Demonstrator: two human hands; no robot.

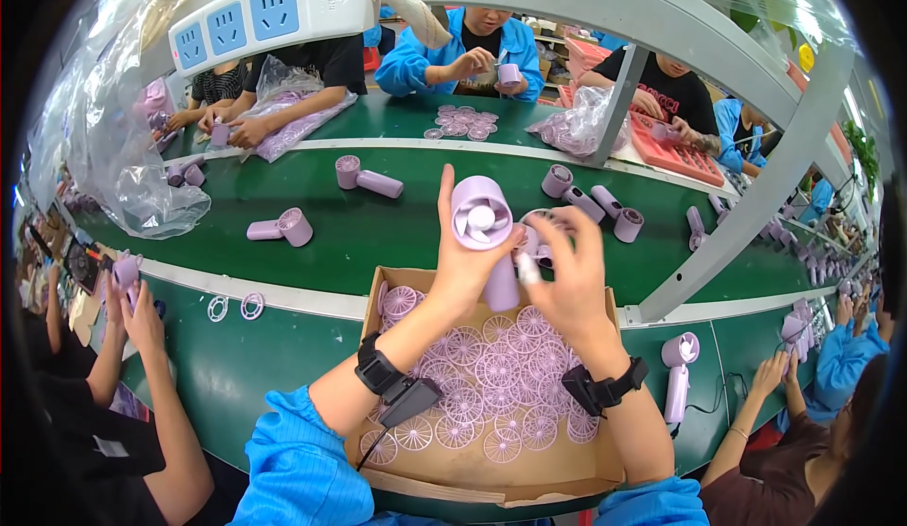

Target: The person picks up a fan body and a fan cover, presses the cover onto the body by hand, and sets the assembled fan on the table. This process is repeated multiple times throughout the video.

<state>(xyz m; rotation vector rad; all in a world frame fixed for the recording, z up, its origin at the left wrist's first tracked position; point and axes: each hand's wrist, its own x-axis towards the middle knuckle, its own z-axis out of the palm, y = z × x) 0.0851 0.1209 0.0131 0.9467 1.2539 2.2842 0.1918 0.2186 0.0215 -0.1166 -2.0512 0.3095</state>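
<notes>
My left hand (463,266) is wrapped round a lilac handheld fan (502,285), its index finger pointing up beside the fan's round head. The head faces me without a cover, so its white blades show. Close at the right of the fan, my right hand (573,271) has its fingers curled round a lilac fan grille (540,218), partly hidden and blurred. A white cover wraps one of its fingertips. Below both hands, a cardboard box (491,488) holds many loose lilac spoked grilles (501,370).
Several lilac fans (368,178) lie on the green conveyor belt (406,229) beyond the box. Two rings (251,306) lie left of it, and a fan (678,365) on the right. A metal post (718,186) and power strip (274,14) stand overhead. Co-workers sit around.
</notes>
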